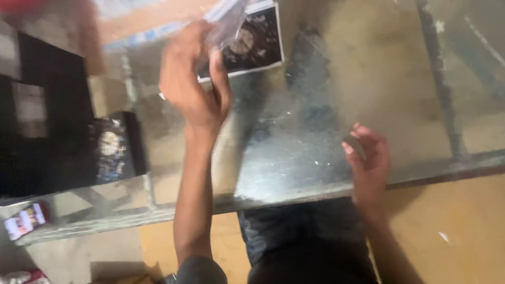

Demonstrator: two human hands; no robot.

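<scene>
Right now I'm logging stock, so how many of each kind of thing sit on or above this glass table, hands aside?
Dark printed cards: 2
Clear plastic sleeves, in the left hand: 1
Phones: 1
Total: 4

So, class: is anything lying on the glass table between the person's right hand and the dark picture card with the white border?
Nothing visible: only bare glass table lies between the right hand and the white-bordered dark picture card, whose near edge the left hand covers.

Clear plastic wrap (227,23) above the left hand (192,79) fingers: motion-blurred, cut off by top edge; small grey object (355,146) beside the right hand (368,163) fingertips: unidentifiable.
</scene>
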